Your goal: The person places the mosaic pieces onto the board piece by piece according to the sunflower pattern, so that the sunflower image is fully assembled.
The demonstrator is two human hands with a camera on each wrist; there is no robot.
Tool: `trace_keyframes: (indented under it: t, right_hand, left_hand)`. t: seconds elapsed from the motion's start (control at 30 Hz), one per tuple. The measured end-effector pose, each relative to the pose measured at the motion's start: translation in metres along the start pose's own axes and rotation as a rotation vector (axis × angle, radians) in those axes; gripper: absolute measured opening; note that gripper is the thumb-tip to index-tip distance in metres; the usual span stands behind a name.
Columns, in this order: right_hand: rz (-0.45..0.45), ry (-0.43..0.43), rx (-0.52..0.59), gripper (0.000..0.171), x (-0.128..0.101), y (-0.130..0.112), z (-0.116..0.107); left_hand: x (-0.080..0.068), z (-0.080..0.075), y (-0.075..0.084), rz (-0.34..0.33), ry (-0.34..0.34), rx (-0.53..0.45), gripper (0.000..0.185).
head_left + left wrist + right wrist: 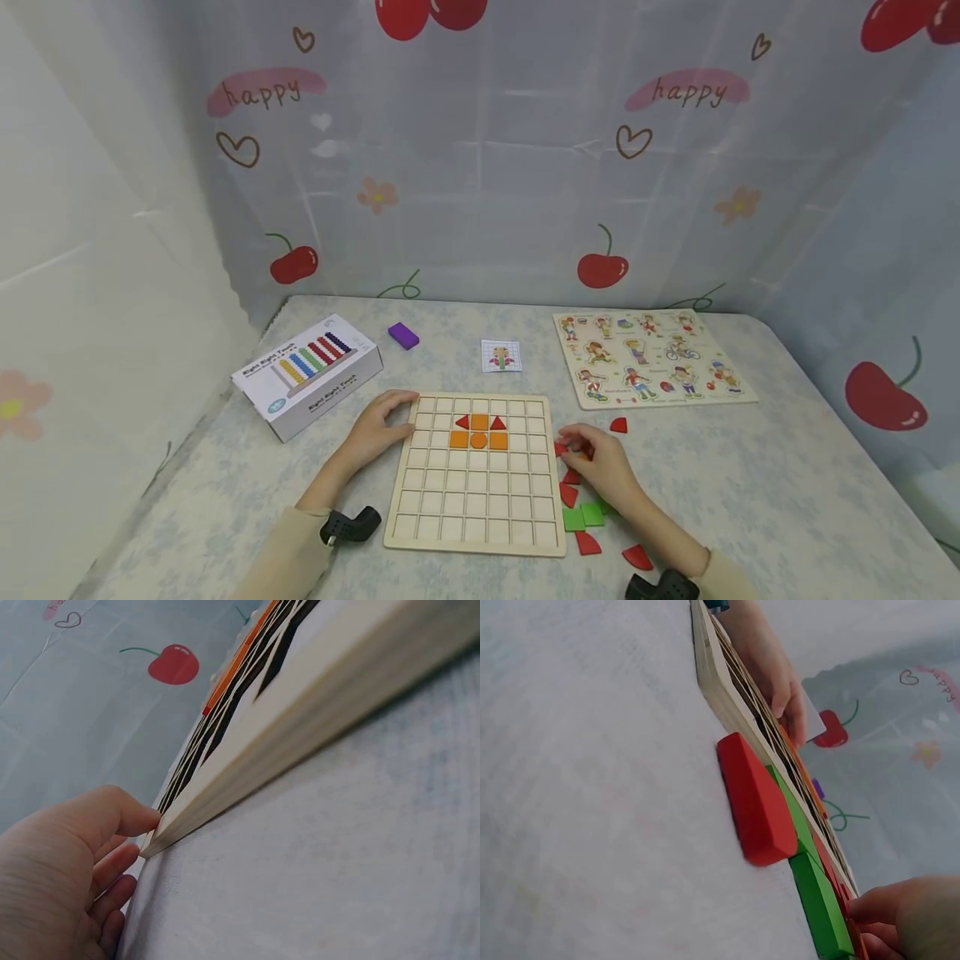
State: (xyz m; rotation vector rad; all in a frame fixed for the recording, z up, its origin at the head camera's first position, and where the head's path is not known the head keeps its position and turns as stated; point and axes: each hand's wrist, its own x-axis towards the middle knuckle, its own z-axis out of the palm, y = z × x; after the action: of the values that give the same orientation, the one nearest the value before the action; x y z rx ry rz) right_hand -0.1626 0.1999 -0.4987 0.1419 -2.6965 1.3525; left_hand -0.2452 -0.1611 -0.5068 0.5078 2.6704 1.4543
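A wooden grid board [442,504] lies flat, with orange squares [459,439], an orange circle [478,440] and red triangles [498,423] set in its upper cells. My left hand [375,429] rests against the board's upper left corner, fingertips touching its edge, as the left wrist view also shows. Beside the board's right edge, my right hand [600,462] pinches a small red piece [560,448] between thumb and forefinger; its full shape is hidden. Under and below that hand lie red quarter-circle pieces [588,543] and green squares [573,520].
A small pattern card [501,356] lies behind the board. At the back left are a white box [315,375] and a purple block [403,336]. A picture puzzle board [652,358] lies at the back right, with a lone red piece [618,425] in front of it.
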Motion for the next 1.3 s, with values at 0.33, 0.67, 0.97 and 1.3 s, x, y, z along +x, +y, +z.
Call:
trace_keyframes:
  t: [0.33,0.67,0.97,1.3]
  right_hand:
    - [0.068,-0.066,0.002,0.034,-0.006,-0.007,-0.019]
    - [0.032,-0.169,-0.075,0.045,-0.007,-0.003,-0.035]
    - [0.020,-0.082,-0.019,0.039,-0.007,0.005,-0.030]
    - [-0.010,-0.072,0.114,0.040,-0.006,-0.012,-0.015]
  left_hand:
    - [-0.002,0.003,-0.001,0.015,0.007,-0.027,0.048]
    - [0.002,0.003,0.003,0.001,0.009,-0.021,0.048]
    - [0.001,0.001,0.004,0.025,0.005,-0.015,0.047]
    - [0.001,0.000,-0.001,0.032,0.003,-0.041,0.047]
